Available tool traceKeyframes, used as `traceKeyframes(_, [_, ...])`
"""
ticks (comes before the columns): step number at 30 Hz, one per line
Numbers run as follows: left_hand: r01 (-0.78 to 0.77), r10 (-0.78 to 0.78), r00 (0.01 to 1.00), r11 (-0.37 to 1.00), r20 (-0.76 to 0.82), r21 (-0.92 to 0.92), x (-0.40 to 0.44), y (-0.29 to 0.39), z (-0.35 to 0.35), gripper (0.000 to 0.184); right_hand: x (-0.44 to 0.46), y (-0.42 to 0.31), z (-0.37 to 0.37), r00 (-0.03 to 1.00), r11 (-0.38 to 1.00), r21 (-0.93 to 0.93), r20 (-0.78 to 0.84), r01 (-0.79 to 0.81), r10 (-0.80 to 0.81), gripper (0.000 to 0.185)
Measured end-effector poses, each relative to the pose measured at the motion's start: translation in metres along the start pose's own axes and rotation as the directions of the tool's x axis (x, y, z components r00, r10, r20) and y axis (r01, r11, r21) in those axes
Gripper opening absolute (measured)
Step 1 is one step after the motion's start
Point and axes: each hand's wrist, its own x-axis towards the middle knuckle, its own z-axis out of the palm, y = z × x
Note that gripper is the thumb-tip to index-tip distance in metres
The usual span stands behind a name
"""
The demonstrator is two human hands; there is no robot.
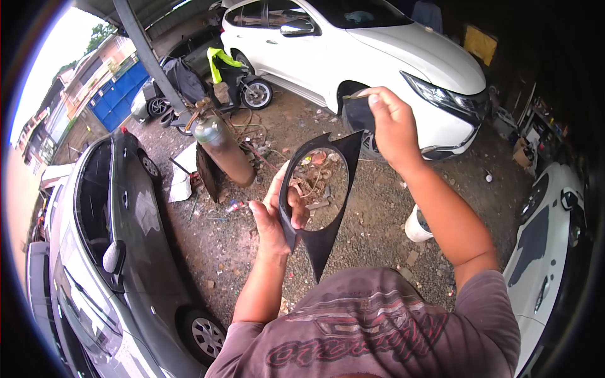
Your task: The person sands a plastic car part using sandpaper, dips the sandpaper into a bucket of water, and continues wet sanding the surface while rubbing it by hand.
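My left hand (276,214) grips a black trim panel (345,151) by its left edge, with fingers curled through its large round opening. The panel looks like a fog-light bezel, with pointed ends at top and bottom. It is held up in front of my chest. My right hand (392,123) is raised to the right, above the panel and apart from it. Thumb and fingers there pinch a thin strip (357,97) seen nearly edge-on. What the strip is made of, I cannot make out. Dark shapes behind it blend with the white car's wheel area.
A white SUV (378,47) stands ahead, a grey car (135,220) at left and a patchy white car (539,252) at right. A gas cylinder (220,148) leans ahead left near a motorcycle (255,93). A white bucket (416,228) sits on the gravel ground (378,242).
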Motion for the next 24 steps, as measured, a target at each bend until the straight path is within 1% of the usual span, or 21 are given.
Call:
traceKeyframes(1, [-0.005,0.005,1.0,1.0,-0.003,-0.021,0.0,-0.003,-0.003,0.134,0.001,0.002,-0.005,0.975,0.952,0.215,-0.003,-0.216,0.222,0.025])
traceKeyframes(3, [-0.016,0.016,1.0,1.0,-0.008,-0.006,-0.002,-0.01,-0.006,0.134,-0.005,0.005,-0.006,0.962,0.913,0.31,0.017,-0.266,0.274,0.022])
traceKeyframes(5, [-0.067,0.069,0.994,0.997,-0.081,0.026,-0.002,-0.013,0.0,0.133,-0.023,-0.016,-0.001,0.867,0.827,0.268,0.215,-0.494,0.448,0.019])
traceKeyframes(6, [-0.061,0.063,0.995,0.998,-0.08,0.026,-0.002,-0.016,-0.004,0.133,-0.039,-0.015,0.01,0.898,0.872,0.257,0.266,-0.417,0.351,0.02])
traceKeyframes(7, [-0.087,0.088,0.996,0.996,-0.026,0.015,-0.002,-0.02,-0.012,0.133,-0.056,-0.018,0.019,0.891,0.895,0.235,0.353,-0.38,0.286,0.02])
traceKeyframes(8, [-0.113,0.113,0.993,0.994,0.028,0.003,-0.002,-0.023,-0.016,0.134,-0.068,-0.038,0.023,0.803,0.861,0.198,0.502,-0.469,0.322,0.015])
traceKeyframes(9, [-0.106,0.106,0.994,0.994,0.031,0.002,0.001,-0.023,-0.005,0.134,-0.087,-0.037,0.035,0.781,0.808,0.321,0.572,-0.494,0.25,0.018])
traceKeyframes(10, [-0.169,0.175,0.982,0.982,-0.076,0.09,0.004,-0.023,0.017,0.132,-0.096,-0.039,0.049,0.85,0.939,0.229,0.516,-0.258,0.108,0.018])
traceKeyframes(11, [-0.221,0.253,0.952,0.958,-0.175,0.184,0.006,-0.023,0.028,0.131,-0.103,-0.045,0.048,0.874,0.979,0.131,0.481,-0.154,0.072,0.018])
traceKeyframes(12, [-0.208,0.236,0.966,0.951,-0.104,0.228,0.004,-0.019,0.027,0.128,-0.105,-0.041,0.055,0.891,0.978,0.172,0.452,-0.12,0.029,0.018])
traceKeyframes(13, [-0.207,0.235,0.966,0.951,-0.103,0.229,0.003,-0.017,0.029,0.128,-0.103,-0.039,0.061,0.906,0.974,0.211,0.422,-0.082,-0.015,0.018])
traceKeyframes(14, [-0.207,0.24,0.966,0.939,-0.092,0.274,0.003,-0.015,0.034,0.128,-0.1,-0.037,0.062,0.906,0.974,0.212,0.422,-0.08,-0.017,0.018])
traceKeyframes(15, [-0.206,0.244,0.966,0.926,-0.082,0.317,0.003,-0.013,0.037,0.128,-0.092,-0.043,0.061,0.877,0.949,0.206,0.465,-0.239,0.12,0.019])
traceKeyframes(16, [-0.174,0.208,0.975,0.932,-0.078,0.318,0.001,-0.012,0.032,0.127,-0.087,-0.05,0.058,0.824,0.897,0.192,0.505,-0.397,0.256,0.02])
traceKeyframes(17, [-0.141,0.172,0.982,0.937,-0.073,0.319,-0.002,-0.011,0.026,0.126,-0.08,-0.061,0.055,0.749,0.774,0.282,0.567,-0.567,0.342,0.022])
traceKeyframes(18, [-0.107,0.136,0.988,0.941,-0.068,0.321,-0.005,-0.01,0.02,0.126,-0.087,-0.052,0.06,0.832,0.882,0.252,0.504,-0.397,0.23,0.022])
traceKeyframes(19, [-0.138,0.175,0.98,0.938,-0.091,0.318,-0.001,-0.01,0.028,0.126,-0.092,-0.047,0.064,0.89,0.956,0.209,0.446,-0.207,0.095,0.022])
traceKeyframes(20, [-0.168,0.213,0.97,0.934,-0.114,0.316,0.002,-0.01,0.035,0.127,-0.099,-0.047,0.064,0.913,0.972,0.225,0.407,-0.064,-0.034,0.023])
traceKeyframes(21, [-0.199,0.265,0.948,0.926,-0.175,0.321,0.003,-0.012,0.046,0.128,-0.102,-0.048,0.06,0.901,0.98,0.191,0.432,-0.062,-0.027,0.023])
traceKeyframes(23, [-0.202,0.279,0.945,0.909,-0.171,0.364,-0.002,-0.011,0.045,0.13,-0.099,-0.045,0.065,0.914,0.977,0.213,0.402,-0.03,-0.06,0.021])
traceKeyframes(24, [-0.134,0.2,0.969,0.917,-0.142,0.375,-0.007,-0.01,0.035,0.134,-0.093,-0.045,0.069,0.915,0.976,0.213,0.4,-0.037,-0.053,0.021])
